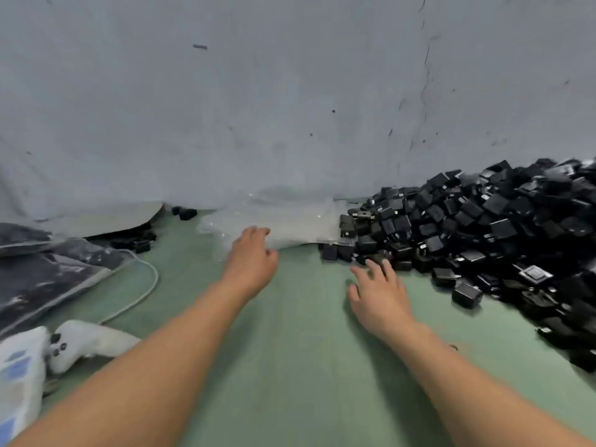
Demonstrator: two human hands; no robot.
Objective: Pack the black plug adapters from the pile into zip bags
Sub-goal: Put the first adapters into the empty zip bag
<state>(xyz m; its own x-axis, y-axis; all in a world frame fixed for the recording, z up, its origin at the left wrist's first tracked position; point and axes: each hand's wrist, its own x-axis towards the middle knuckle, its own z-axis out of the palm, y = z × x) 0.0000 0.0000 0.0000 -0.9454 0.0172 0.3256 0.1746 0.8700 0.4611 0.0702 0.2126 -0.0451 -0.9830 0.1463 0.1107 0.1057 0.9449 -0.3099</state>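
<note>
My left hand (253, 253) curls its fingers on the clear zip bags (290, 225); my right hand (379, 293) hovers spread at the plug adapters (483, 227) pile's edge.

No legible text, label, brand or number anywhere; markings on the black plug adapters (483, 227) too blurred to read.
</note>
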